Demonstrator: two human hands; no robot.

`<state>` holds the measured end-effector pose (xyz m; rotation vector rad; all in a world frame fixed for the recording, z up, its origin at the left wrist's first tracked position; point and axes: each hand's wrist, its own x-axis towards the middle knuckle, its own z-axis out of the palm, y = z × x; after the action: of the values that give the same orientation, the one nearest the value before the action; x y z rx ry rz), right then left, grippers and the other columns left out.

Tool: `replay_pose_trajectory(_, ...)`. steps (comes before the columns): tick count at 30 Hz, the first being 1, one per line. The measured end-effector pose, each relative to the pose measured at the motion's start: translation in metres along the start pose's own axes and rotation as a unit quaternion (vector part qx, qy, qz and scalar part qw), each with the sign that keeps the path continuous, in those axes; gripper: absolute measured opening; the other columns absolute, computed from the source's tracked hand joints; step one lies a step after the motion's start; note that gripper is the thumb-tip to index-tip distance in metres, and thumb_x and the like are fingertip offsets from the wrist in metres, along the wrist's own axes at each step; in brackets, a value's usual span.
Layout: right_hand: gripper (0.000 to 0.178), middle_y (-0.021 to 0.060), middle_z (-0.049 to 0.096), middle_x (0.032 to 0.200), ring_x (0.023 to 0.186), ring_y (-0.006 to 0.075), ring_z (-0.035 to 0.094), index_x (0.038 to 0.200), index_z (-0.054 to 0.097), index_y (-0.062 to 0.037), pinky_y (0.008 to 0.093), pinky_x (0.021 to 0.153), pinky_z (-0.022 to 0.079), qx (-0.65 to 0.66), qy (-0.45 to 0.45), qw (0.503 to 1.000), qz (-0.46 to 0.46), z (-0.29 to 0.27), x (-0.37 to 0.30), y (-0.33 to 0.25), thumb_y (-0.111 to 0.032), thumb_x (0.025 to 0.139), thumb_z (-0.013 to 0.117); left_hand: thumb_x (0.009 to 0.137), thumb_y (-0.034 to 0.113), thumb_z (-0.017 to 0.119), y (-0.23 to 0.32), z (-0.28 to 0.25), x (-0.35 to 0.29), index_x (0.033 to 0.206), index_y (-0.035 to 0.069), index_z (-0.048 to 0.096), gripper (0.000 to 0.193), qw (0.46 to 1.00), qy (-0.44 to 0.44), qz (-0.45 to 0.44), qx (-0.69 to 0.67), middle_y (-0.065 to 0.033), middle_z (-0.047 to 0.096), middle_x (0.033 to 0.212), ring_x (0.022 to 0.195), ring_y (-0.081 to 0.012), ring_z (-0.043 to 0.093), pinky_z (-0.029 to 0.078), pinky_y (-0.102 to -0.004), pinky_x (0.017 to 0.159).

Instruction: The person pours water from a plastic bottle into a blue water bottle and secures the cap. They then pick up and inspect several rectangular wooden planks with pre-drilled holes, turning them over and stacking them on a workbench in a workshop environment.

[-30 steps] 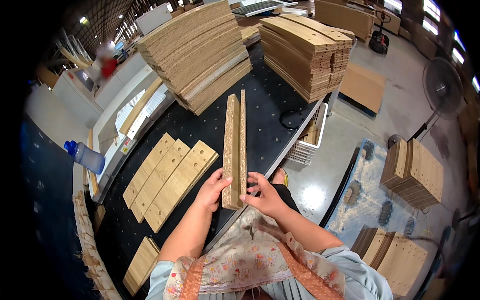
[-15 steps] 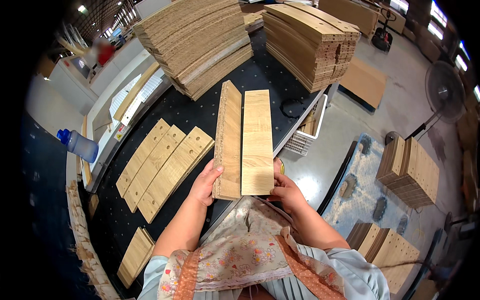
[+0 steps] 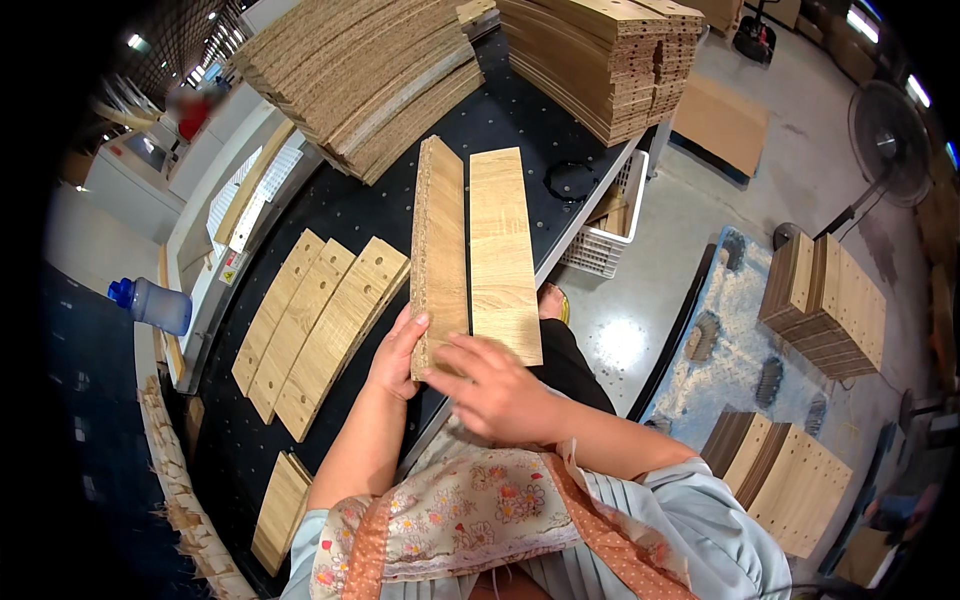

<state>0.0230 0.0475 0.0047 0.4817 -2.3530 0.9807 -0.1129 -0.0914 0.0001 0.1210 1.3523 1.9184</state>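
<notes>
Fingers (image 3: 415, 325) gripping wooden panels (image 3: 475, 255), black worktable (image 3: 350, 215)

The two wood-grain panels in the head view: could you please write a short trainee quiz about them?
1. True or false: the left hand holds the chipboard-faced panel at its near end.
2. How many drilled panels lie side by side on the black table?
3. Which lies over the near end of the wood-grain panel: A) right hand, B) blue bottle?

Key: 1 true; 2 three; 3 A.
</notes>
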Motion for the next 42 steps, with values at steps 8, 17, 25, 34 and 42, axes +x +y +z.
replay_pose_trajectory(8, 0.070, 0.0147, 0.030, 0.146, 0.134, 0.0378, 0.029, 0.135, 0.044, -0.0184, 0.0575, 0.103, 0.030, -0.047, -0.055, 0.996, 0.060, 0.012, -0.005, -0.003, -0.022, 0.071, 0.072, 0.091, 0.031, 0.057, 0.000, 0.005, -0.006, 0.138, 0.006, 0.037, 0.057, 1.000, 0.022, 0.004, 0.010, -0.0128, 0.054, 0.124, 0.111, -0.0241, 0.055, 0.048, -0.0359, 0.092)
replay_pose_trajectory(17, 0.064, 0.0186, 0.034, 0.142, 0.133, 0.0384, 0.031, 0.133, 0.046, -0.0127, 0.0531, 0.105, 0.030, 0.051, -0.007, 0.995, 0.087, 0.006, -0.024, 0.010, -0.016, 0.074, 0.068, 0.090, 0.034, 0.058, -0.009, -0.016, -0.002, 0.137, 0.005, 0.037, 0.059, 0.999, 0.009, -0.012, -0.034, -0.0113, 0.052, 0.128, 0.114, -0.0230, 0.053, 0.045, -0.0362, 0.096)
replay_pose_trajectory(25, 0.058, 0.0168, 0.042, 0.136, 0.131, 0.0354, 0.035, 0.129, 0.049, -0.0087, 0.0526, 0.105, 0.030, 0.057, -0.031, 0.997, 0.039, 0.019, -0.026, 0.002, -0.015, 0.074, 0.067, 0.089, 0.032, 0.059, -0.007, -0.013, -0.003, 0.138, 0.004, 0.037, 0.060, 1.000, 0.019, -0.014, -0.019, -0.0123, 0.051, 0.129, 0.116, -0.0238, 0.052, 0.043, -0.0369, 0.097)
replay_pose_trajectory(34, 0.048, 0.0121, 0.056, 0.120, 0.125, 0.0308, 0.043, 0.119, 0.051, -0.0033, 0.0505, 0.105, 0.031, 0.031, 0.003, 0.991, 0.128, 0.014, -0.040, 0.015, -0.014, 0.075, 0.066, 0.089, 0.021, 0.055, -0.012, -0.008, -0.001, 0.137, 0.003, 0.037, 0.055, 1.000, 0.022, 0.003, 0.009, -0.0133, 0.051, 0.129, 0.117, -0.0262, 0.051, 0.043, -0.0369, 0.097)
replay_pose_trajectory(42, 0.049, 0.0173, 0.055, 0.121, 0.121, 0.0332, 0.047, 0.120, 0.050, -0.0007, 0.0505, 0.103, 0.033, 0.030, 0.003, 0.993, 0.112, 0.017, -0.039, 0.013, -0.013, 0.075, 0.065, 0.090, 0.019, 0.054, -0.013, -0.004, -0.003, 0.138, 0.004, 0.037, 0.053, 0.998, 0.063, -0.002, 0.006, -0.0129, 0.050, 0.131, 0.118, -0.0250, 0.050, 0.042, -0.0355, 0.097)
